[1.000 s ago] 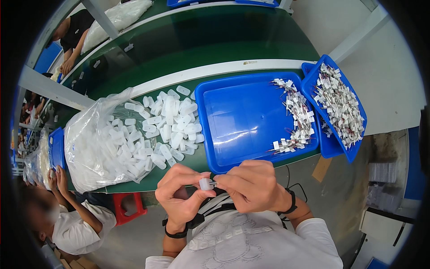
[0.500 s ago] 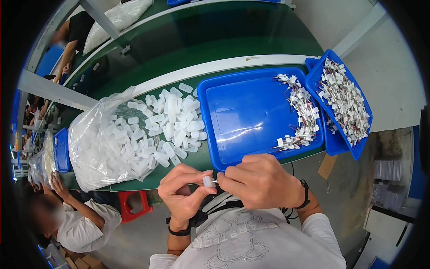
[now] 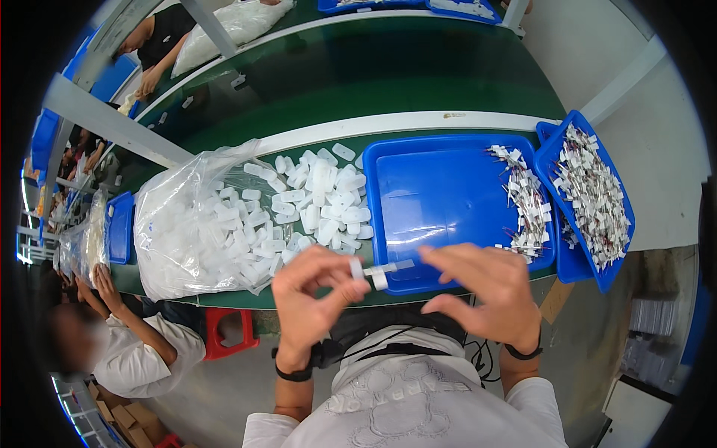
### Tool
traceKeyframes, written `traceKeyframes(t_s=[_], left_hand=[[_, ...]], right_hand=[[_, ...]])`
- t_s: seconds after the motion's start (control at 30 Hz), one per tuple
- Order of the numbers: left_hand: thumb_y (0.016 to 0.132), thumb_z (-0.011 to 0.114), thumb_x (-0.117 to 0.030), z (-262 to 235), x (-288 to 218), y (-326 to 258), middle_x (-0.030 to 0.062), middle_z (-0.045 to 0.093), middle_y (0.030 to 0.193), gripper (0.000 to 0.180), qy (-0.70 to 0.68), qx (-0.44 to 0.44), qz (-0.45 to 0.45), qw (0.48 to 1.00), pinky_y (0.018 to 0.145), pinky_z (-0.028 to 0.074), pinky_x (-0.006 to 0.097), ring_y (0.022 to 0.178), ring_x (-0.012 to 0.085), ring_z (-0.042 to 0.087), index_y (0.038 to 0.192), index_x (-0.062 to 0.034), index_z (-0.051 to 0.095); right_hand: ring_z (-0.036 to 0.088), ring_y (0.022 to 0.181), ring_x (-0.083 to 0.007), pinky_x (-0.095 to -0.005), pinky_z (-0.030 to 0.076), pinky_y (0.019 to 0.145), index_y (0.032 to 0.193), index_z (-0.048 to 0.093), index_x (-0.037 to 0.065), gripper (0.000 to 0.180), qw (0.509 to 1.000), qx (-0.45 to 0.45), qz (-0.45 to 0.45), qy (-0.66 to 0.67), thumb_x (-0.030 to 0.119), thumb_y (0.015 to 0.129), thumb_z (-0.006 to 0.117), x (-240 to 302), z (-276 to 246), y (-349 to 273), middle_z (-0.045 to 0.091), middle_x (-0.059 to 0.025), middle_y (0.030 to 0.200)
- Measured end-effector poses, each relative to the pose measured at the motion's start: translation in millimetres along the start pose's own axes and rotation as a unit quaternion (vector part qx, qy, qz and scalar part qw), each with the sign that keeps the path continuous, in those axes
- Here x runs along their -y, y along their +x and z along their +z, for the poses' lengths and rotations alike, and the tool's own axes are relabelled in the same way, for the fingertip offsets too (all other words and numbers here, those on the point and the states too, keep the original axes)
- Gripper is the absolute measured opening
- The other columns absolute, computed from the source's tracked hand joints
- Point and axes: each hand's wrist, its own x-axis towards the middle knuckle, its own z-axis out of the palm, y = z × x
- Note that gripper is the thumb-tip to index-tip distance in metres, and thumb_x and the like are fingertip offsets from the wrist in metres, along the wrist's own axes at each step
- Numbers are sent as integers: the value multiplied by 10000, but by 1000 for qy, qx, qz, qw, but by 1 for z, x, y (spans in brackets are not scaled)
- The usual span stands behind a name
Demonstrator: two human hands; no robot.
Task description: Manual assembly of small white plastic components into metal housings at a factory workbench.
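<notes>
My left hand (image 3: 314, 295) pinches a small white plastic piece (image 3: 377, 275) between thumb and fingers, just below the table's front edge. A thin pale strip sticks out of the piece to the right. My right hand (image 3: 485, 291) hovers right beside the strip's end, fingers spread and nothing in them. A heap of white plastic caps (image 3: 321, 198) spills from a clear bag (image 3: 194, 224) onto the green table. Ahead lies a big blue tray (image 3: 441, 194) with small tagged wire parts (image 3: 523, 198) along its right side.
A second blue tray (image 3: 620, 224) full of tagged parts leans at the far right. A green conveyor belt (image 3: 358, 75) runs behind the table. Another person (image 3: 127, 343) sits at lower left beside a red stool (image 3: 228, 336); more workers are at the upper left.
My hands were pressed together around the white piece. They have drawn apart: the left keeps the piece, the right has moved off to the right and spread its fingers.
</notes>
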Motion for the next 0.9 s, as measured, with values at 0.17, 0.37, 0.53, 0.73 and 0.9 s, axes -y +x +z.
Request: traceKeyframes(t_s=[0.17,0.37,0.53,0.73,0.9], left_hand=[[947,725,-60,-12,-25,72,213,719,1117,311,118,-227,104,961,636,571,256,798,160,726,1197,122,692],[931,770,-122,-41,2,38,80,765,1086,309,362,-207,57,907,544,480,291,763,118,714,1210,3,730],[813,877,-233,-40,27,11,81,725,959,372,574,-111,39,810,561,471,363,640,235,658,1100,-48,731],[752,890,-218,-37,38,18,92,685,912,415,584,-83,65,805,645,492,426,702,344,636,1094,-59,718],[753,793,55,-35,26,13,86,652,961,424,472,-86,-8,877,594,461,350,634,227,585,1154,-46,699]], right_hand=[[724,729,-198,-302,564,664,1213,739,-10,433,986,-92,127,59,83,804,845,-19,-20,-35,778,-143,982],[719,709,-196,-290,560,655,1116,769,-18,301,978,-34,194,73,22,820,805,-26,-22,-69,780,-141,955],[728,716,-198,-291,561,649,1110,774,-13,271,968,-37,231,87,13,841,789,-32,-15,-72,782,-137,941],[741,721,-199,-278,558,643,1094,775,-15,216,974,-53,211,62,24,882,773,-25,-23,-73,776,-132,905],[684,595,-155,-279,504,563,1001,786,4,107,945,-173,277,-4,60,913,762,-45,-38,-72,744,-105,833]])
